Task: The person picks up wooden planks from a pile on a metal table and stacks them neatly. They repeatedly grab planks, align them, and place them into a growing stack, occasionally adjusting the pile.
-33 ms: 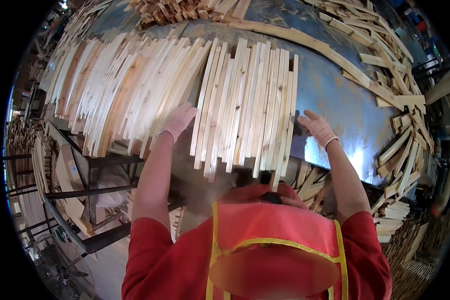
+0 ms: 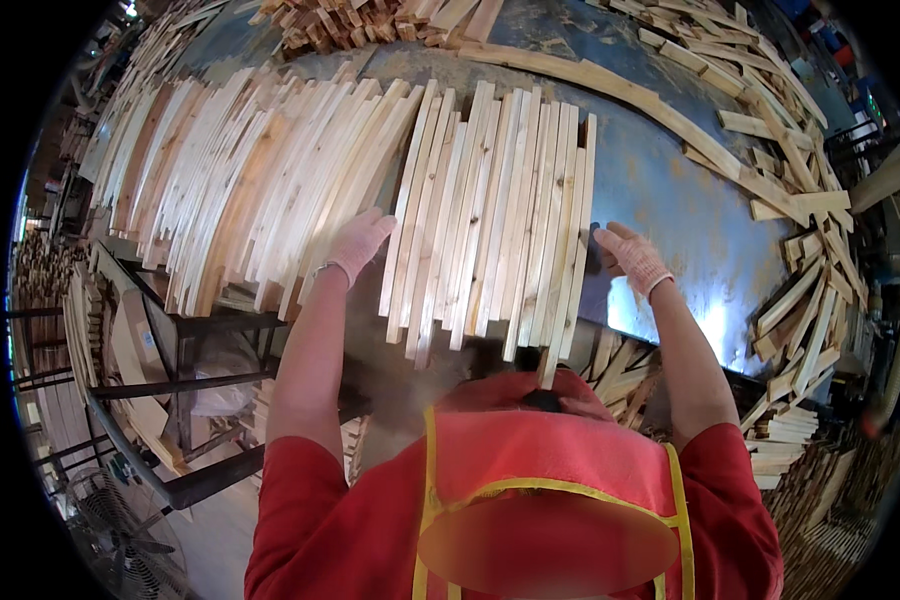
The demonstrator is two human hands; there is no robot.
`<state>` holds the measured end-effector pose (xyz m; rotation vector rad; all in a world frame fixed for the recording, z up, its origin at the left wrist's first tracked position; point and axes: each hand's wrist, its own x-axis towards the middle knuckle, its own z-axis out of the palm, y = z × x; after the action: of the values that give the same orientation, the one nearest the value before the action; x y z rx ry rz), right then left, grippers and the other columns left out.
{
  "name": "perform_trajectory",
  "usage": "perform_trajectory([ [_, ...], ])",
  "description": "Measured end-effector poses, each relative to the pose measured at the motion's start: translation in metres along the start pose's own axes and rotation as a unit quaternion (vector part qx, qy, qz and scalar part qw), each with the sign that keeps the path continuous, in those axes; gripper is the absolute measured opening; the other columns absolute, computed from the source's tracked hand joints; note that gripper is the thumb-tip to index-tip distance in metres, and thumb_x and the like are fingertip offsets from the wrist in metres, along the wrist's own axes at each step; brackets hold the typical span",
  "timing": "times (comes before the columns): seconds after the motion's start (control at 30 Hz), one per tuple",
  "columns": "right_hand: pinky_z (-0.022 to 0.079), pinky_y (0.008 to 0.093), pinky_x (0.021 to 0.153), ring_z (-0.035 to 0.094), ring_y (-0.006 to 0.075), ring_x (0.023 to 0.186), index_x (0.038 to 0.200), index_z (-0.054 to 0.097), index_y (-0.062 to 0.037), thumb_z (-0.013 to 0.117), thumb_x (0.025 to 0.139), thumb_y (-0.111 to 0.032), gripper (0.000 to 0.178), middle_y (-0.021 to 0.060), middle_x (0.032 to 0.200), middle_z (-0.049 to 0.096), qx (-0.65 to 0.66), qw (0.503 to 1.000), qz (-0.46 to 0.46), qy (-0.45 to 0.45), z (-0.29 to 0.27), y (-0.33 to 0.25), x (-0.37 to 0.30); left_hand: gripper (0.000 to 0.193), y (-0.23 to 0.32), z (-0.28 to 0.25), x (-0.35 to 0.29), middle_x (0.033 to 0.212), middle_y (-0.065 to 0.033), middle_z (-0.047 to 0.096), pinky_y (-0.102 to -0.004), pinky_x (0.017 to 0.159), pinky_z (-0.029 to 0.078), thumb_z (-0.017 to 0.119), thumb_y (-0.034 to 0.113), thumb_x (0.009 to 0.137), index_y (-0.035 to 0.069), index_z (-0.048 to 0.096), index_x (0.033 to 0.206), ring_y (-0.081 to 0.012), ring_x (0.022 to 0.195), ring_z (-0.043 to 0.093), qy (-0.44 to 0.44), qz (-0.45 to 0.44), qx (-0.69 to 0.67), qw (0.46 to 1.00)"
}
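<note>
While a row of strips lies left of the slat group, the left hand, loosely unfolded, is at its left edge, contact unclear. The group rests on the metal table; just beside its right edge is the right hand, fingers loosely parted.

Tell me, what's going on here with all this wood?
A person in red has both hands around a group of pale wooden strips lying side by side on a blue-grey table. The left hand is at the group's left edge and the right hand is by its right edge; I can't tell whether the right one touches. The strips' ends are uneven. A wider row of strips lies to the left.
</note>
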<state>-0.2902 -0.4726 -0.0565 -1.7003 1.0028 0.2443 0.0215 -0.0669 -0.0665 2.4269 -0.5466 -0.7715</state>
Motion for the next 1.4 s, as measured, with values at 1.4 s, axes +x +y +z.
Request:
perform_trajectory([
  [1.4, 0.051, 0.0394, 0.11, 0.062, 0.0322, 0.131, 0.161, 0.041, -0.001, 0.074, 0.097, -0.029, 0.077, 0.0229, 0.148, 0.06, 0.003, 0.975, -0.208, 0.077, 0.076, -0.033, -0.032, 0.056, 0.068, 0.138, -0.218, 0.118, 0.0013, 0.067, -0.0373, 0.09, 0.051, 0.075, 0.054, 0.095, 0.014, 0.066, 0.133, -0.0175, 0.104, 0.062, 0.047, -0.257, -0.63, 0.731],
])
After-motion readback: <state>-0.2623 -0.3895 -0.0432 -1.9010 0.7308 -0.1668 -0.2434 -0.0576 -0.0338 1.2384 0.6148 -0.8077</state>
